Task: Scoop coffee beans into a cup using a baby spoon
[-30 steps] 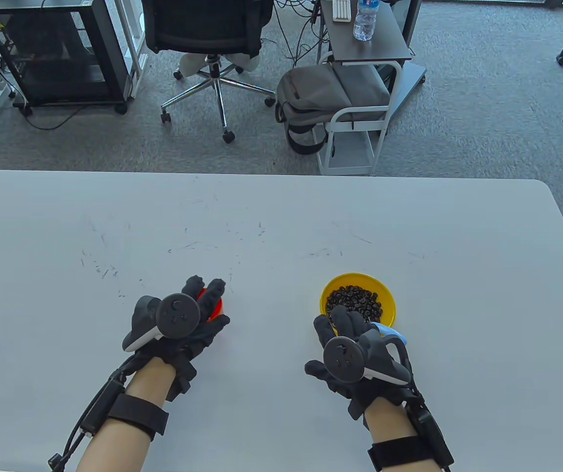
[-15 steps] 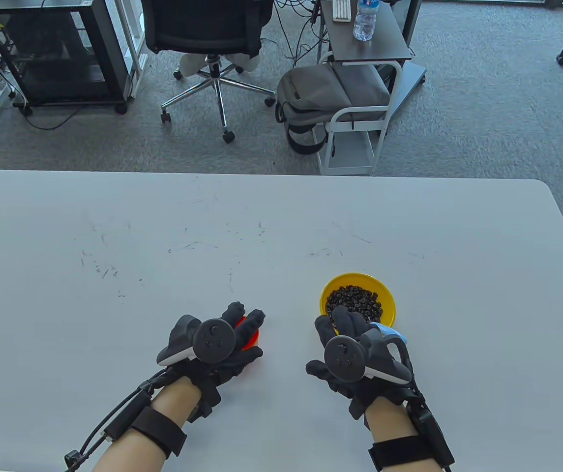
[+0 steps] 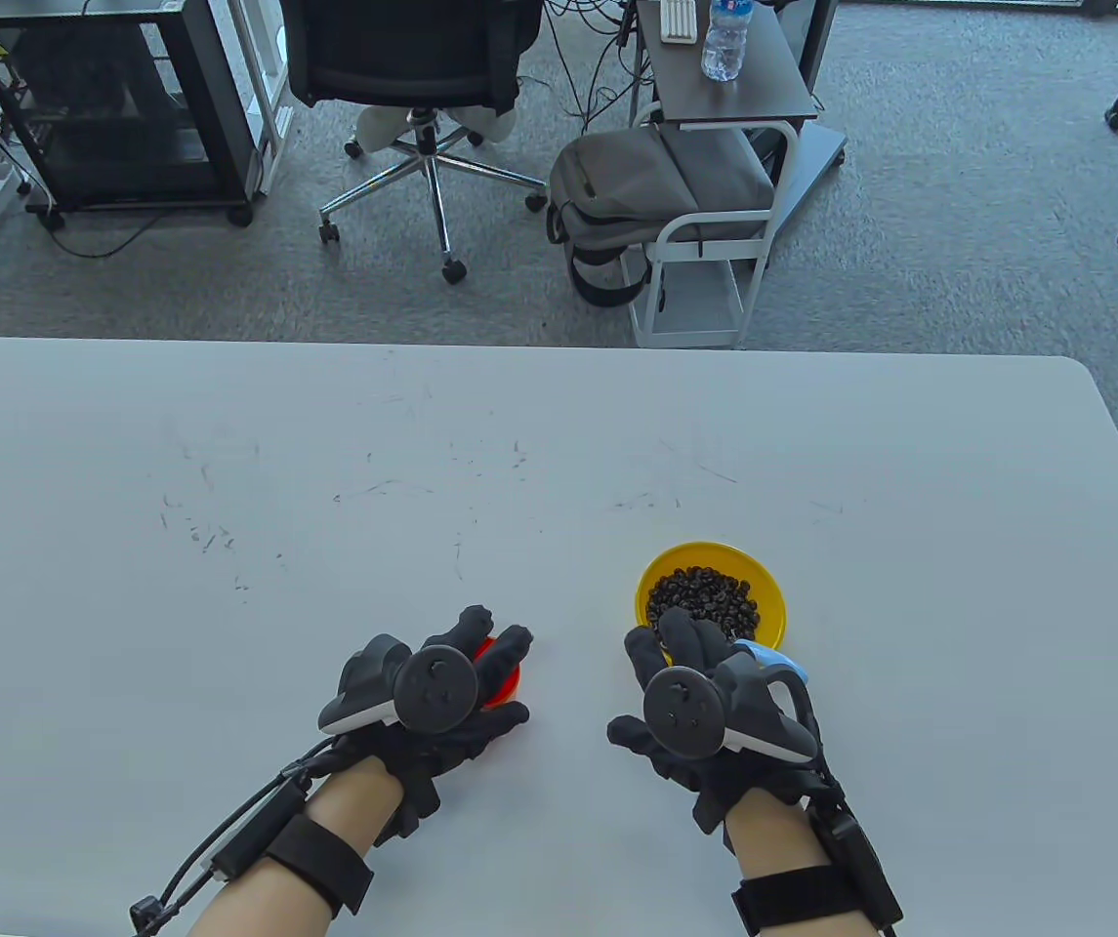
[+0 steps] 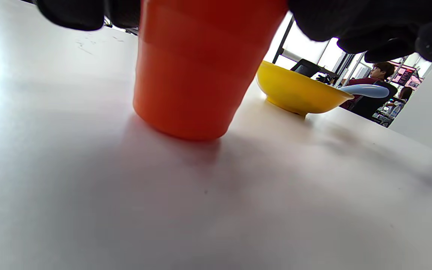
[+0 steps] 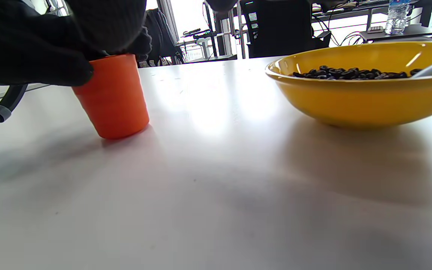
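On the white table (image 3: pixel 227 683), near the front edge, stands a small orange cup (image 4: pixel 197 71). It sits upright with its bottom flat on the table top. The left hand (image 3: pixel 427 693) grips the cup from above, with dark fingers (image 3: pixel 512 646) wrapped around its top part. From the table view only a bit of orange (image 3: pixel 500 683) peeks out between those fingers. In the right wrist view the cup (image 5: pixel 113 95) shows with the left glove (image 5: pixel 32 48) closed over its rim.

To the right of the cup, close by but not touching it, sits a yellow bowl (image 3: pixel 768 600). It is full of dark coffee beans (image 3: pixel 705 597). In the right wrist view the beans (image 5: pixel 351 72) lie just below the yellow rim (image 5: pixel 358 93). In the left wrist view the bowl (image 4: pixel 298 92) stands just behind the cup.

A light blue baby spoon (image 3: pixel 775 660) lies by the near side of the bowl. The right hand (image 3: pixel 705 703) sits over its handle, and its fingers (image 3: pixel 681 632) reach to the bowl's near rim. I cannot tell if this hand really pinches the spoon, because the glove and tracker hide it. In the left wrist view the pale blue end of the spoon (image 4: pixel 364 90) pokes out past the bowl's edge.

Past the far side of the table are a black office chair (image 3: pixel 412 59), a grey backpack (image 3: pixel 656 185) and a water bottle (image 3: pixel 724 39) on a small stand.
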### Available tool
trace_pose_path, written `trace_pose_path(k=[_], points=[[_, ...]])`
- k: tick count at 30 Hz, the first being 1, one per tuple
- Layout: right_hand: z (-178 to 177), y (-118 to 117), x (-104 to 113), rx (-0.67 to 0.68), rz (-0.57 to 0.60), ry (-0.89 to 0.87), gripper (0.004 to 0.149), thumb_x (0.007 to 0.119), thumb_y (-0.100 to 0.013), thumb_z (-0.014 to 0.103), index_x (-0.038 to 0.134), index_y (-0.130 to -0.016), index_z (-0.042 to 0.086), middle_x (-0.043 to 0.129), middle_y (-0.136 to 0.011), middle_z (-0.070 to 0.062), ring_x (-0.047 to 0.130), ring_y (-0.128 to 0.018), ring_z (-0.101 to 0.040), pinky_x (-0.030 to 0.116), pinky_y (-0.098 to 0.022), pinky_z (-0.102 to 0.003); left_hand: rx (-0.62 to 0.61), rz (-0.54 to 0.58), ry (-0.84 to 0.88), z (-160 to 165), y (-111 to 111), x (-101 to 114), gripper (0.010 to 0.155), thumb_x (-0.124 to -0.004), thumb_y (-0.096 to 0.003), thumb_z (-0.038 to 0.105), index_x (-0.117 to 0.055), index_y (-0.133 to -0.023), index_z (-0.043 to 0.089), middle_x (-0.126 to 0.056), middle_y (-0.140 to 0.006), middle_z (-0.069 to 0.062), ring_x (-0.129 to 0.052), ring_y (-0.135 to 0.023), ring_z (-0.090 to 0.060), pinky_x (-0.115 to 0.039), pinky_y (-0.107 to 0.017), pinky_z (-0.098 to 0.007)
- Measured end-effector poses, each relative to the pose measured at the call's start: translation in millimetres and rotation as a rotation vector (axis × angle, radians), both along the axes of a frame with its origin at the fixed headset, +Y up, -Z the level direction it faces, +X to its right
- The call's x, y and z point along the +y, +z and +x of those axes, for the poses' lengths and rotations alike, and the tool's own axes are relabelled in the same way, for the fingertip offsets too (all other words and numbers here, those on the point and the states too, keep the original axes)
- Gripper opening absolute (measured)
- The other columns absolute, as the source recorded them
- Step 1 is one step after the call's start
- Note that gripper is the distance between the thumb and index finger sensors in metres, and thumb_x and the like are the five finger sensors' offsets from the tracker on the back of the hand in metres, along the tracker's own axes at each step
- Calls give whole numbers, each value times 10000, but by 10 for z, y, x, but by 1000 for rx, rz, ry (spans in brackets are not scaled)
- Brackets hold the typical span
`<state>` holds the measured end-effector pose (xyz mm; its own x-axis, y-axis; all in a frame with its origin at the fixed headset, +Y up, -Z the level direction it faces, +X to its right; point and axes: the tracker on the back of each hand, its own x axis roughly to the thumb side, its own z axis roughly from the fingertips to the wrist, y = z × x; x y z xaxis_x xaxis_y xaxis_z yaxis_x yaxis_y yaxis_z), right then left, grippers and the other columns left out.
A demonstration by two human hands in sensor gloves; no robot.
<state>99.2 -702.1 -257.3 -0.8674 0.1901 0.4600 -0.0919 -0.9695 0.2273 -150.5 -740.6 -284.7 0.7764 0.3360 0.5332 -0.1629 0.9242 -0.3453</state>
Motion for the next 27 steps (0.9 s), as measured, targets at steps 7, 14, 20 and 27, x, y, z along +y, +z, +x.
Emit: trace_pose_path(k=[7,14,20,27], points=[[11,-2,4,-4,2,-12,848,685,-560,552,336,-1111,10,280,-1093,-412,364,-914,-681,440,-591,-811,-15,108,-77,-150,53,389,779,-646,-606,569,-316,-1186,168,-188,-1155,-297,-459,-995,-623,-537,-645,-725],[33,-3,7,-9,2,-21,848,685,-560,553,336,-1111,12,280,-1093,-412,365,-913,-682,440,-591,-811,114,208,-55,-709,159,629,742,-627,-614,557,-380,-1183,150,-269,-1163,-287,-475,-1004,-610,-534,-642,-736],[107,-24,2,-37,-8,-40,849,685,-559,553,335,-1111,11,280,-1092,-412,363,-915,-681,440,-592,-810,239,287,-89,-1172,225,561,721,-624,-616,548,-442,-1174,128,-331,-1165,-283,-496,-1000,-608,-521,-635,-751],[270,-59,33,-104,4,-70,849,684,-560,553,334,-1111,11,279,-1092,-412,364,-913,-682,442,-590,-811,315,258,-48,-1423,196,411,712,-623,-616,548,-487,-1167,117,-388,-1161,-282,-512,-996,-607,-516,-626,-762]])
